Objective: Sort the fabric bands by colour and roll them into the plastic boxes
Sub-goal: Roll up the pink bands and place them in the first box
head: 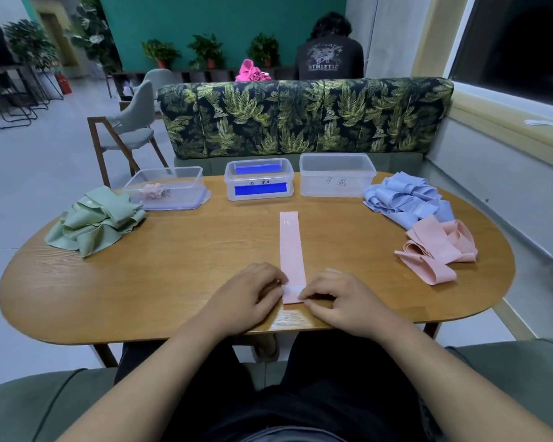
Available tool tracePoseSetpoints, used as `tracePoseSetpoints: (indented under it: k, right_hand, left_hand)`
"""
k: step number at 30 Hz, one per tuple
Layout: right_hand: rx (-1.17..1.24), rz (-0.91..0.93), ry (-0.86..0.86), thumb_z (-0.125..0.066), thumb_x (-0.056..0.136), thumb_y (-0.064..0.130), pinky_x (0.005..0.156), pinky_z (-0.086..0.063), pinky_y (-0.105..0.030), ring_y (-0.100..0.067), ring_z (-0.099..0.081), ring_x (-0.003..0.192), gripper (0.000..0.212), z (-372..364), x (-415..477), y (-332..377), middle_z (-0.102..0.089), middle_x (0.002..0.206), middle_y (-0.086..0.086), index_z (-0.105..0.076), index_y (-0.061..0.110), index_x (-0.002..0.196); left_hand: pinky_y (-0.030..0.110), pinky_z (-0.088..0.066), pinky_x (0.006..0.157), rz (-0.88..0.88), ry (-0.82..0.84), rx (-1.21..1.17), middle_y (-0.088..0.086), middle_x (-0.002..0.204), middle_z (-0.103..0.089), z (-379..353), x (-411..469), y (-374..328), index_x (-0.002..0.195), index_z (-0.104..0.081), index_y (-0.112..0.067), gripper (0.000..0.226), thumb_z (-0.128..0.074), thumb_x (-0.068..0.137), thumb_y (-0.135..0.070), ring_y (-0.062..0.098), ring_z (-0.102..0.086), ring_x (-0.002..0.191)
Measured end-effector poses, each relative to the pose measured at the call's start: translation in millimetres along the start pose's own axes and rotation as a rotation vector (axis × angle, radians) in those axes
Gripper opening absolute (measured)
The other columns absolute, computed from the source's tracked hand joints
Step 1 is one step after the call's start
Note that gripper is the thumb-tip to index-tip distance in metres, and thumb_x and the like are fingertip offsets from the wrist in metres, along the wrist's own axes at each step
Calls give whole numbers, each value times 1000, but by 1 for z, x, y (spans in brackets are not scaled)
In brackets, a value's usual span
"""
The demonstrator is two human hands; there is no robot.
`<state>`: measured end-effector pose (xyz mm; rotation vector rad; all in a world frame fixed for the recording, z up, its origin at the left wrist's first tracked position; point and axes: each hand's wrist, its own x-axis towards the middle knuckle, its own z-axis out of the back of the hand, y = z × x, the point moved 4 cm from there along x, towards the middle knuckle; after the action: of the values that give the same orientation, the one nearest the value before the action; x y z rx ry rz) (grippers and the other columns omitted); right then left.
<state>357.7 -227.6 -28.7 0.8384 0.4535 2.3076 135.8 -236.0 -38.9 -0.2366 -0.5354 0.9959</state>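
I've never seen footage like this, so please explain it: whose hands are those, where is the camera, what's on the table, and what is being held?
No machine here: these are a person's bare hands, filmed by one camera worn on their head, looking down. The left hand and right hand pinch the near end of a long pale pink fabric band lying flat on the oval wooden table. Behind stand three clear plastic boxes. Loose piles lie at the sides: green fabric bands left, light blue fabric bands and pink fabric bands right.
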Motion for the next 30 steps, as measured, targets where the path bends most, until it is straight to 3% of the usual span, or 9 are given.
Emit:
tracePoseSetpoints:
  k: [4,10,14,20,30]
  right_hand:
    - [17,-9,-58,-80,88,11,83,-52,-22,-4,-65,94,17,6,-3,4,-73,96,17,-81,24,99]
    - [2,12,26,-80,83,16,89,-50,-25,-3,-64,98,22,-1,-3,6,-71,101,18,-79,23,104]
    - [-5,16,47,-84,81,19,96,-47,-21,-2,-62,105,30,0,-4,6,-69,109,17,-78,22,110]
    - [-16,10,34,-80,83,22,93,-47,-20,1,-61,103,24,0,-8,5,-70,107,18,-79,23,108]
    - [-16,-28,28,-75,95,21,89,-49,-23,1,-62,98,11,-1,-7,-1,-71,101,19,-75,26,105]
  left_hand:
    - [26,-46,100,-22,39,-59,-21,121,-62,2,-13,-12,126,-62,-31,25,-61,102,-40,-1,-55,115]
    - [32,-47,99,-63,27,-32,-19,119,-61,3,-18,-20,123,-62,-29,35,-72,95,-48,7,-56,113]
    - [23,-44,98,-32,3,-31,-19,117,-58,3,-16,-19,122,-61,-29,39,-74,93,-51,3,-52,113]
    - [16,-41,98,6,11,-56,-20,120,-58,3,-18,-15,127,-59,-30,43,-74,93,-52,-2,-51,115]
    - [27,-48,95,-22,-6,-63,-20,112,-63,2,-16,-14,119,-63,-32,23,-65,102,-48,3,-55,109]
